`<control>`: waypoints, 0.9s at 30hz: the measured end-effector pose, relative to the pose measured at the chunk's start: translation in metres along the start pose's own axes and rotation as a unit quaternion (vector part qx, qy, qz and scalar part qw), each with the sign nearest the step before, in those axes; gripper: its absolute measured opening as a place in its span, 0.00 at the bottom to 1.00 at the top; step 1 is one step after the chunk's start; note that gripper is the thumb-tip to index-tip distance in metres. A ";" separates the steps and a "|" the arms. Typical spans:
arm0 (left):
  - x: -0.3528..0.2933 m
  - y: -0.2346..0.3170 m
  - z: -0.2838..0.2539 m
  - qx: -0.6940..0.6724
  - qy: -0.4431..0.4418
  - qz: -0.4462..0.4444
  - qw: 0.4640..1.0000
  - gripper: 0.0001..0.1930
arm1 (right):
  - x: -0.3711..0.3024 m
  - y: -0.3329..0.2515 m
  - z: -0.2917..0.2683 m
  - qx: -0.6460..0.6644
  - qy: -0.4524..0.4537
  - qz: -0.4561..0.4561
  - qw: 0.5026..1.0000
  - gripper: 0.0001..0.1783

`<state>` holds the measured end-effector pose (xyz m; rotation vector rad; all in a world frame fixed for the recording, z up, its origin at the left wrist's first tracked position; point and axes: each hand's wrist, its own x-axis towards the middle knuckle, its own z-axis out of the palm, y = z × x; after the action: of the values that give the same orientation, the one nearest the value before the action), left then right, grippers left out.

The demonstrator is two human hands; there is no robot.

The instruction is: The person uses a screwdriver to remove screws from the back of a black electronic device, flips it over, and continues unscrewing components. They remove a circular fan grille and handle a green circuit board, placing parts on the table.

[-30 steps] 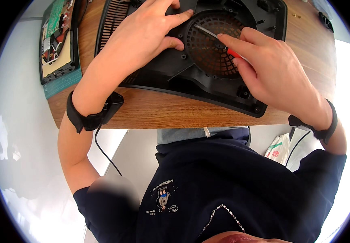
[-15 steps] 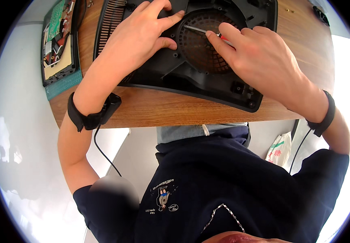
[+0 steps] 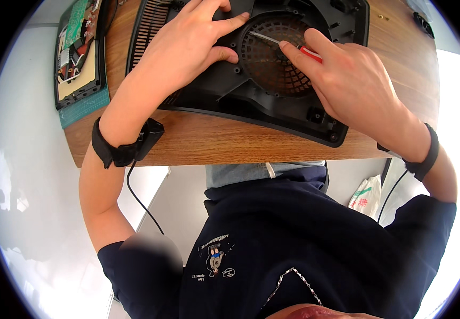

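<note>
A black plastic housing (image 3: pixel 230 114) with a round grille and a slotted vent lies on the wooden table. My left hand (image 3: pixel 190 50) rests on it with the fingers spread, thumb and forefinger beside the grille's left edge. A screwdriver (image 3: pixel 311 54) with a red handle and a thin metal shaft is gripped in my right hand (image 3: pixel 349 80). Its shaft slants left across the grille, the tip near the grille's upper left rim. Whether the tip touches anything, I cannot tell. My right palm hides most of the handle.
At the left table edge, a second black shell (image 3: pixel 84 95) holding a green circuit board (image 3: pixel 76 26) sits on a teal mat (image 3: pixel 85 109). Tiny brass-coloured parts (image 3: pixel 383 17) and a small black object (image 3: pixel 423 24) lie at the far right. Cables hang from both wrist straps.
The housing and my left hand have shifted slightly right in the picture. My right hand has turned a little, and more of the screwdriver's red handle shows.
</note>
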<state>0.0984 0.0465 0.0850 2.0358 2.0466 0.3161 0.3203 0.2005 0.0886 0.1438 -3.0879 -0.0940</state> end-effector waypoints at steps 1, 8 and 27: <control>0.000 -0.001 0.000 0.000 -0.001 0.003 1.000 0.30 | 0.000 0.000 -0.001 -0.003 -0.019 0.005 1.000 0.30; 0.002 -0.002 0.002 -0.002 -0.013 -0.004 1.000 0.30 | 0.021 0.016 -0.017 -0.006 -0.067 -0.044 0.997 0.30; 0.000 -0.002 0.001 0.000 -0.011 0.002 1.000 0.30 | 0.052 0.021 -0.035 0.360 -0.200 0.184 0.892 0.13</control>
<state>0.0963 0.0467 0.0836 2.0357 2.0292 0.2935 0.2688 0.2144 0.1268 -0.4998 -3.2818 1.1753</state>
